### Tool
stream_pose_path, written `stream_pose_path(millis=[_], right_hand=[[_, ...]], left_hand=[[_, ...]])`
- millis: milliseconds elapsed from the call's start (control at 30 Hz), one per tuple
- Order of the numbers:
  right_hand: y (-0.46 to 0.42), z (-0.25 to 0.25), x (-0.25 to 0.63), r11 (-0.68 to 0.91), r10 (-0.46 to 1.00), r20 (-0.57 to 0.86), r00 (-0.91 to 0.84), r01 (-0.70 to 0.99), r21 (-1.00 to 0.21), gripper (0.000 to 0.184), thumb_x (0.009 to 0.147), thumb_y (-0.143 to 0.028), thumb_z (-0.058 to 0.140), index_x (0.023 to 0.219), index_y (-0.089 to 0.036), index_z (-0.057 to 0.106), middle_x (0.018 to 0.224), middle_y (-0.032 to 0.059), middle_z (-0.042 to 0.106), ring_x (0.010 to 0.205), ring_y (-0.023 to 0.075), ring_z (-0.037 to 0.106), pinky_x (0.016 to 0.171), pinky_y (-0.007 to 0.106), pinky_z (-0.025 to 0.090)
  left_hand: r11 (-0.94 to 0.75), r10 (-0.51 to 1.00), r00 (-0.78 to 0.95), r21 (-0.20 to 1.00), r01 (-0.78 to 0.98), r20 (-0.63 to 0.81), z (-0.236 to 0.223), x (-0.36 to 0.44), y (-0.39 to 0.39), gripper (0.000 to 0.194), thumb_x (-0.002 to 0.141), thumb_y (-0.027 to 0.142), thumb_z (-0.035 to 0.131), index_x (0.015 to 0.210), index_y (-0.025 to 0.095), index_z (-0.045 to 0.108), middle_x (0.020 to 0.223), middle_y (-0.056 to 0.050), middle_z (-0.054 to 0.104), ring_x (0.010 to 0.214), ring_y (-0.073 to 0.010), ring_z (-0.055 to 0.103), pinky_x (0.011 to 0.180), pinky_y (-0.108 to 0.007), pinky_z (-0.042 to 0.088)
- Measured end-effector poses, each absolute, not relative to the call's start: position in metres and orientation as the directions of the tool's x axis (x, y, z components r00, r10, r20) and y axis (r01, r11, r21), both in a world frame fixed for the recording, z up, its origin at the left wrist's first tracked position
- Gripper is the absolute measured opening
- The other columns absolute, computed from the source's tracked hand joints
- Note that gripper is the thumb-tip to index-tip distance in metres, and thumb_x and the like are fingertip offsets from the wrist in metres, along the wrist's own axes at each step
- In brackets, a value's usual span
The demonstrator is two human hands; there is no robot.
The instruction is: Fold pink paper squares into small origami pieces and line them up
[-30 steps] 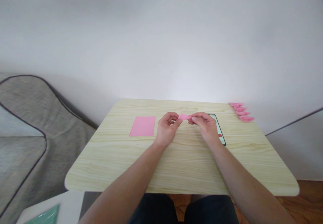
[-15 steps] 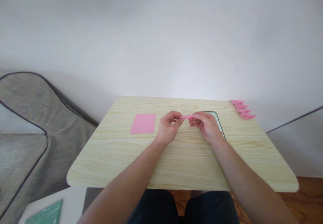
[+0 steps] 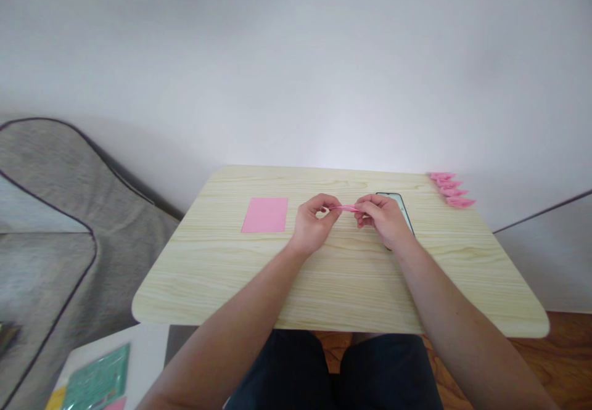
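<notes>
Both my hands hover over the middle of a light wooden table, pinching a small folded pink paper between them. My left hand grips its left end with thumb and fingers closed. My right hand pinches the right end, fingers curled. The paper looks thin and edge-on, held just above the tabletop.
A flat stack of pink paper lies left of my hands. A phone lies behind my right hand, partly hidden. Several folded pink pieces sit at the far right corner. A grey cushion stands left; a white surface with green sheet lies below.
The pink paper has turned from a broader face to a thin edge-on strip between my fingers. The view has tilted, so the table sits higher in frame.
</notes>
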State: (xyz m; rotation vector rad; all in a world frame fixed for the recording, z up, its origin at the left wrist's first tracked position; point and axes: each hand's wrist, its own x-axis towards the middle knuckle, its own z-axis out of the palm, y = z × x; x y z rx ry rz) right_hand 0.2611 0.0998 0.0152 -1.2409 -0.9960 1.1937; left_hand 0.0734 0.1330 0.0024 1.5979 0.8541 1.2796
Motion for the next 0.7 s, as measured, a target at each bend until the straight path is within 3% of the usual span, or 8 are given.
stream_pose_path(millis=[133,267,433,700], right_hand=[[0.099,0.013,0.264,-0.063,0.992,-0.058,0.112,0.038,-0.997,0.017,0.077,-0.036,0.080,0.082,-0.020,0.077,0.072,0.0046,0.075,0.063,0.0173,0.068,0.059,0.030,0.059],[0.094,0.016,0.264,0.027,0.994,0.041,0.097,0.149,-0.989,0.019,0.083,-0.039,0.076,0.087,-0.021,0.079,0.079,0.0061,0.078,0.071,0.0194,0.071,0.065,0.033,0.060],[0.088,0.021,0.260,0.093,0.986,0.133,0.101,0.328,-0.940,0.020,0.079,-0.038,0.082,0.093,-0.023,0.080,0.086,0.0046,0.079,0.073,0.0191,0.070,0.068,0.033,0.056],[0.092,0.018,0.262,0.088,0.982,0.135,0.130,0.315,-0.945,0.028,0.078,-0.045,0.084,0.092,-0.021,0.079,0.085,0.0052,0.079,0.071,0.0188,0.070,0.068,0.033,0.055]], left_hand=[[-0.338,0.927,0.175,0.941,0.006,0.332,0.005,0.073,0.133,0.002,0.081,0.023,0.073,0.082,0.021,0.073,0.084,-0.001,0.073,0.082,-0.0169,0.064,0.079,-0.031,0.046],[-0.313,0.944,0.119,0.949,0.039,0.307,0.006,0.073,0.134,0.004,0.078,0.019,0.070,0.080,0.021,0.073,0.082,0.000,0.073,0.079,-0.0161,0.063,0.077,-0.030,0.045],[-0.283,0.954,0.109,0.959,0.010,0.281,0.006,0.073,0.136,0.002,0.078,0.021,0.071,0.080,0.020,0.071,0.081,0.000,0.072,0.077,-0.0153,0.061,0.074,-0.029,0.045],[-0.332,0.933,0.135,0.942,-0.038,0.334,0.003,0.072,0.137,0.005,0.081,0.024,0.073,0.084,0.021,0.072,0.086,-0.001,0.073,0.082,-0.0163,0.065,0.076,-0.030,0.046]])
